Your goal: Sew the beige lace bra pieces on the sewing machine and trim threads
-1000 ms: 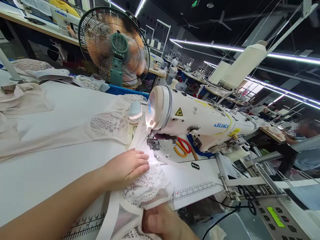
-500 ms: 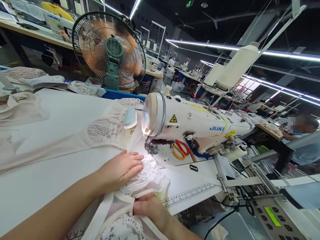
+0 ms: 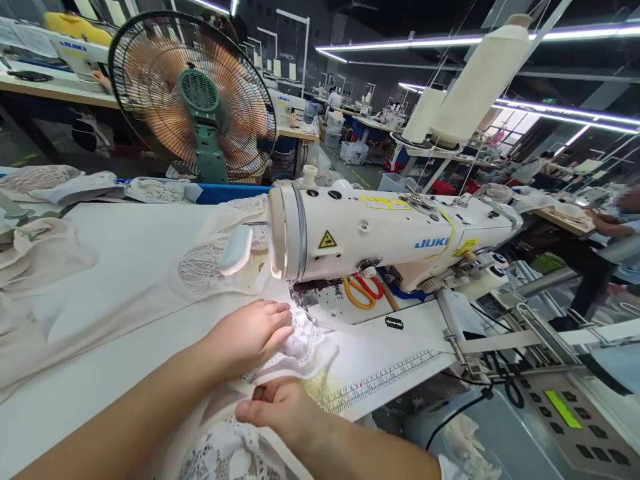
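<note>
In the head view, the left hand (image 3: 253, 333) lies palm down with its fingers held together and curled slightly, pressing on the pale cream lace-trimmed sheer fabric (image 3: 300, 347) just at seven o'clock from the needle area of the white industrial sewing machine (image 3: 380, 233). The right hand (image 3: 280, 408) sits at six o'clock from the left one, close beneath it, its fingers and thumb closed in a pinch on a folded edge of the same fabric, whose lace bunches up between the two hands. The fabric rests on the white tabletop (image 3: 100, 373) and trails toward ten o'clock under the machine's head, where a lace panel lies flat. A printed ruler strip (image 3: 385, 380) runs along the tabletop edge at three o'clock from the hands. Under the machine arm lie orange-and-red-handled scissors (image 3: 363, 292), and a small dark razor blade (image 3: 394, 323) lies just at five o'clock from them. A light-blue oval lamp (image 3: 236, 249) hangs beside the machine's face at nine o'clock. A large round green-bodied fan with a black wire cage (image 3: 193, 97) stands at eleven o'clock behind the tabletop. Tall cream thread cones (image 3: 480, 80) rise at one o'clock. A grey control panel with a green display (image 3: 563, 410) sits at four o'clock, and another person's arm shows at the far right edge.
</note>
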The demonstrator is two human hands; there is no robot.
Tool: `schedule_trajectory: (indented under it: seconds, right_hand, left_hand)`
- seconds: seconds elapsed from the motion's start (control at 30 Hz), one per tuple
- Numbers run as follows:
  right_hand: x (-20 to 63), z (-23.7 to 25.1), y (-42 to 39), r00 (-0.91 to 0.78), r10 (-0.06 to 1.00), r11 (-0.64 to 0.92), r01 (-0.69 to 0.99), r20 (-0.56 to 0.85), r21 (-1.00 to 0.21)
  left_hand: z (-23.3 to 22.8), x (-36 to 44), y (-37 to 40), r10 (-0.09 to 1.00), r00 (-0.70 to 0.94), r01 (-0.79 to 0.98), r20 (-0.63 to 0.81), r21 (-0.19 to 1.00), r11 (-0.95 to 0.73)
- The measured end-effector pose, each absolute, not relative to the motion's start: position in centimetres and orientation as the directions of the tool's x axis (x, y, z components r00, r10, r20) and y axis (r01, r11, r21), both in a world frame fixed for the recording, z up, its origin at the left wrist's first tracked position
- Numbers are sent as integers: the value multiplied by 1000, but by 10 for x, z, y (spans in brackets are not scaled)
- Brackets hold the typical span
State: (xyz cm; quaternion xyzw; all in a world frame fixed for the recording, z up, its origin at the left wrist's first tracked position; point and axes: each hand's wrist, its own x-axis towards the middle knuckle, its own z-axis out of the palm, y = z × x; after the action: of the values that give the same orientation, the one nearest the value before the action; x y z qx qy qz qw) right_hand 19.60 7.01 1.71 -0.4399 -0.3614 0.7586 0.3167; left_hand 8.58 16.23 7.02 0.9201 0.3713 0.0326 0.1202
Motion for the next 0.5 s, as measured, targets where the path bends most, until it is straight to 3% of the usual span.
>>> schedule_trajectory:
  seconds: [0.2,0.5]
  right_hand:
    - [174,9,70,-356,870,-466,-368,-341,-805]
    - [172,15,73,-348,903,-399,-465,-251,-791]
  left_hand:
    - [74,91,166,633,771,636,-72,139,-759]
    - [77,94,169,595,794,602,-124,27,-798]
